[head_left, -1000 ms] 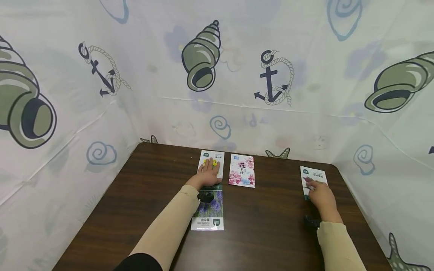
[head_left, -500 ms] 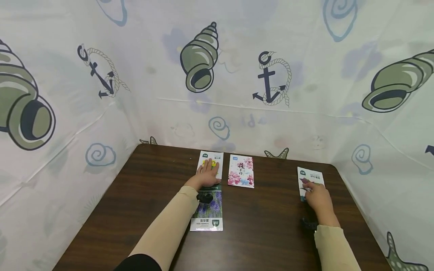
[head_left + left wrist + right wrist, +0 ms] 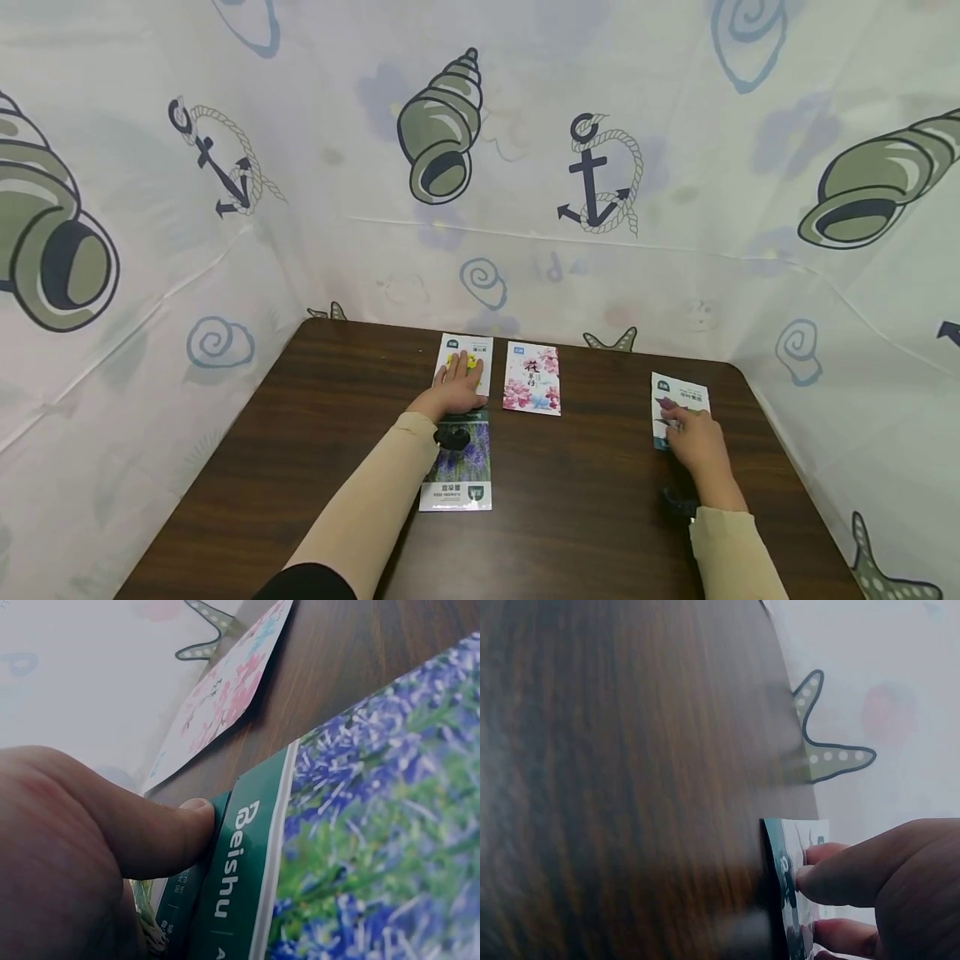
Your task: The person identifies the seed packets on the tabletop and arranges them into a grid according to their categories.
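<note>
My left hand lies with fingers spread on a seed packet with yellow flowers. In the left wrist view its thumb presses the packet's green end, right beside the green band of a purple-flower seed packet. To the right of that hand lies a pink-blossom packet, flat on the table. My right hand has its fingertips on the face of a white seed packet with a dark red plant picture, near the table's right side. The right wrist view has thumb and fingers pressing on this packet.
The dark wooden table has rounded far corners. White cloth walls printed with shells, anchors and starfish stand close behind and along both sides. The purple-flower packet lies below the yellow-flower one, partly under the left wrist.
My right hand has slid its seed packet a little to the left and slightly nearer. The left hand has stayed in place on the yellow-flower packet.
</note>
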A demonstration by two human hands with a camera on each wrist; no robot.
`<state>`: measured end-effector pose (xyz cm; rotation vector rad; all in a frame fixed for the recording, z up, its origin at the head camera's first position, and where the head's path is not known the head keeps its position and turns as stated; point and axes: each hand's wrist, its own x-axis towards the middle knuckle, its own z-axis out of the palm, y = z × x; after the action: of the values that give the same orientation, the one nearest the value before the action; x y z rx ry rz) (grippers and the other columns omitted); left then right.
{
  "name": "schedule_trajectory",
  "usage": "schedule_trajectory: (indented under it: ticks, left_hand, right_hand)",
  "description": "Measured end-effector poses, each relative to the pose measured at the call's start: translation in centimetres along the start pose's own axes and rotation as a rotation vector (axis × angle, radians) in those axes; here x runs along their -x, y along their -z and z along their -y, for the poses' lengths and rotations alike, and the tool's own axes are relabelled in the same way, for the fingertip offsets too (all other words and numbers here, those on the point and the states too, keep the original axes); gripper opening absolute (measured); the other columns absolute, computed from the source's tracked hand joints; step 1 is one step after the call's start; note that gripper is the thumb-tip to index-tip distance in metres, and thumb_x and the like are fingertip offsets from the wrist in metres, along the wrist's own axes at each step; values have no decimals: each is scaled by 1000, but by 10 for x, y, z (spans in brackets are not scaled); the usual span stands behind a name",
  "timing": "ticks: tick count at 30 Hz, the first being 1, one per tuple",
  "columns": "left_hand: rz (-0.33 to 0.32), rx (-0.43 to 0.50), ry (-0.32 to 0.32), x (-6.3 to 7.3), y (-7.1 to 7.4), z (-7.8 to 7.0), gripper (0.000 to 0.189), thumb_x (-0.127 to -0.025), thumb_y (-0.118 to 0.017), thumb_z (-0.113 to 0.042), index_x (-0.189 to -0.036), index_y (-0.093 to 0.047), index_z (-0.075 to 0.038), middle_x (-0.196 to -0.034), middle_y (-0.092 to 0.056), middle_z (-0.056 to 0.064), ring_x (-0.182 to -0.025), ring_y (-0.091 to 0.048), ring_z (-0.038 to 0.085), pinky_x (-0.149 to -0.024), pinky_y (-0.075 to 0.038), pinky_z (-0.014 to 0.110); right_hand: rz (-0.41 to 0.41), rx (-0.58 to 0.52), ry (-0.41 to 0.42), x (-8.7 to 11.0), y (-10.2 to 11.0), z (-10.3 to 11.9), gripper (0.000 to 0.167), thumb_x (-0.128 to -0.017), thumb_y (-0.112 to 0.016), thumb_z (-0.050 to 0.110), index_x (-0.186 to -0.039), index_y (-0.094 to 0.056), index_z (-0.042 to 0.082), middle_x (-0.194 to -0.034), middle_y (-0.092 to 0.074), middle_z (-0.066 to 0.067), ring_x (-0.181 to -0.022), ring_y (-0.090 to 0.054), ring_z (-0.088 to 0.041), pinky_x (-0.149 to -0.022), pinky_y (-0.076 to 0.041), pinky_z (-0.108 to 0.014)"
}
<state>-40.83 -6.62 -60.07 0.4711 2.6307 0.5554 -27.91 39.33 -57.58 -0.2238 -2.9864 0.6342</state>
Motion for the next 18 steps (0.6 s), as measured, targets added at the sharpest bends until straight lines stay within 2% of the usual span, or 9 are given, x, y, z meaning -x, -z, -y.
schedule_trajectory:
  ticks: [9,13,18]
  left_hand:
    - [-7,2,-3,-1,-1,1,86,-114,-55,-44,-178,-2,-24,-180,29,11,-168,27,31,-137,11,59]
    - [3,19,-7,-1,0,1,87,-114,-56,-42,-178,-1,-24,-180,30,11,-167,29,31,-136,13,58]
    - [6,21,-6,-2,0,3,88,-113,-57,-43,-178,0,-24,-179,31,12,-167,30,31,-136,14,59]
  right_hand:
    - [14,-17,-13,9,-5,3,36,-105,-67,18,-138,-72,4,-127,-54,-40,-110,-53,-58,-87,-47,-67]
    - [13,-22,-28,12,-10,3,47,-104,-69,21,-148,-63,5,-131,-53,-38,-112,-50,-56,-86,-46,-66]
    - [52,-10,-54,16,-11,7,60,-106,-69,25,-159,-53,3,-139,-50,-38,-113,-48,-55,-88,-45,-66]
